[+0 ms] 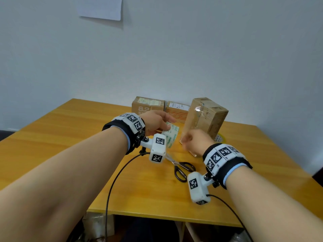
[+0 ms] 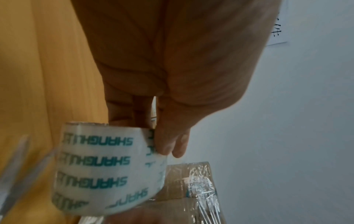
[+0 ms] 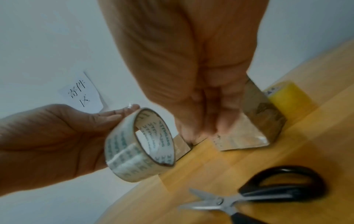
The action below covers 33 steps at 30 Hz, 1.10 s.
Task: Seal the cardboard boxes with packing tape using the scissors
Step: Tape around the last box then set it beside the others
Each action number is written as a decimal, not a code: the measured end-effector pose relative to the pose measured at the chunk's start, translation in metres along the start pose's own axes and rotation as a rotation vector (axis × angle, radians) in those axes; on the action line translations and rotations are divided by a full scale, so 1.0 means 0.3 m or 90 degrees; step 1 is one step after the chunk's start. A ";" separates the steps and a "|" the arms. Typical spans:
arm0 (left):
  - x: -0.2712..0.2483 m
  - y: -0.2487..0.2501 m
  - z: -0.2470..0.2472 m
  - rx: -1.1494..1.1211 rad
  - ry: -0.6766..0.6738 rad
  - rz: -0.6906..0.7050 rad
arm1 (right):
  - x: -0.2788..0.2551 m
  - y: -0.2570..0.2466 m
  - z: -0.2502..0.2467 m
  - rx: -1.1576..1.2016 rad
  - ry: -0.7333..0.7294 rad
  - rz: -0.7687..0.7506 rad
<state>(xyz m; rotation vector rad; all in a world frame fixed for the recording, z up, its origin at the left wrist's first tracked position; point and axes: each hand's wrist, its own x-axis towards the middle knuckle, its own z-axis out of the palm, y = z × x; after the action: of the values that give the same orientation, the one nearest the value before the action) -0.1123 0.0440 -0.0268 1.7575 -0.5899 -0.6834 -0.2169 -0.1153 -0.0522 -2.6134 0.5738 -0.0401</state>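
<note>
Your two forearms fill the near field of the head view; between the wrists lie the scissors (image 1: 181,167), untouched on the table (image 1: 70,137), blades pointing toward 10 o'clock. Your left hand (image 1: 155,122) holds the tape roll (image 1: 170,135) lifted off the table, thumb on the printed outer wrap and fingers curled round its far side. Your right hand (image 1: 194,141) reaches to the near bottom edge of the upright box (image 1: 204,117), which stands at 3 o'clock of the roll; the right wrist view shows the fingertips (image 3: 201,133) bunched and pressed against the cardboard, though whether they pinch a tape end cannot be told. Two more boxes (image 1: 148,104) stand at 12 o'clock against the wall, and a yellow roll (image 1: 219,137) sits just behind the upright box. Step in hand, by judgement: starting a strip on the upright box. Your next move calls for drawing the roll away to pay out tape, smoothing it down, then fetching the scissors to cut
</note>
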 end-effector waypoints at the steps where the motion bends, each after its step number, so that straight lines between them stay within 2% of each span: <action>1: -0.005 0.001 0.003 0.000 -0.001 0.002 | 0.004 -0.016 -0.009 0.088 0.060 -0.014; 3: -0.012 0.001 0.006 0.002 0.000 0.005 | 0.002 -0.055 -0.023 0.260 0.093 -0.035; 5: -0.019 0.001 0.005 -0.006 -0.007 0.008 | -0.003 -0.085 -0.028 0.329 0.076 -0.042; 8: -0.034 0.005 0.009 0.014 -0.009 0.015 | -0.013 -0.109 -0.030 0.328 0.115 -0.033; 11: -0.044 0.002 0.013 0.051 0.028 -0.004 | -0.002 -0.110 -0.022 0.361 0.138 -0.030; 14: -0.059 -0.003 0.014 0.067 0.046 -0.034 | 0.002 -0.122 -0.006 0.398 0.110 -0.034; 18: -0.074 -0.007 0.022 0.193 0.121 -0.023 | 0.030 -0.150 0.042 0.453 0.064 -0.008; 22: -0.084 -0.024 -0.027 0.176 0.200 -0.022 | 0.046 -0.205 0.084 0.505 0.019 -0.012; 27: -0.113 -0.049 -0.099 0.166 0.211 -0.003 | 0.041 -0.271 0.087 0.491 0.012 -0.033; 33: -0.139 -0.079 -0.143 0.220 0.205 0.064 | 0.030 -0.329 0.086 0.559 -0.039 0.085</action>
<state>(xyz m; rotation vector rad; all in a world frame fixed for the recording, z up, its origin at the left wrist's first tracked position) -0.1105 0.1080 -0.0332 2.0880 -0.5923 -0.2252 -0.1671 -0.0283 -0.0322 -1.7183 0.5449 -0.1357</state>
